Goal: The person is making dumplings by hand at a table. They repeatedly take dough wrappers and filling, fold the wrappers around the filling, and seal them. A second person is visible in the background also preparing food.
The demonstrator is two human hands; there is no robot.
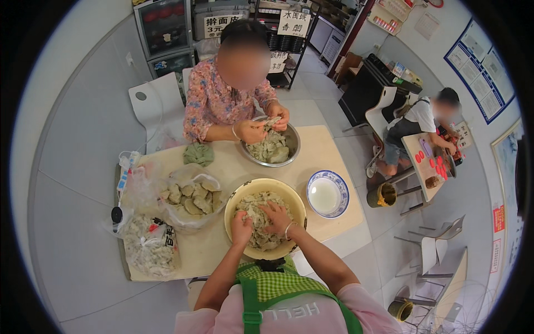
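Note:
A yellow enamel basin [230,218] with a chipped rim stands at the table's near edge, filled with pale grey-green torn bread-like pieces [266,240]. Inside its left side, my left hand [241,228] is closed among the pieces; what its fingers hold is hidden. My right hand [275,219], with a bracelet at the wrist, lies on the pieces with its fingers spread. Across the table, a person in a floral top pinches a piece over a steel bowl [296,146] of similar bits.
A blue-and-white bowl [347,195] of whitish liquid sits right of the basin. To the left are an open plastic bag [196,214] of larger chunks, a filled clear bag [149,247], a folded green cloth [198,154] and a power strip [125,167]. Another person works at a far-right table.

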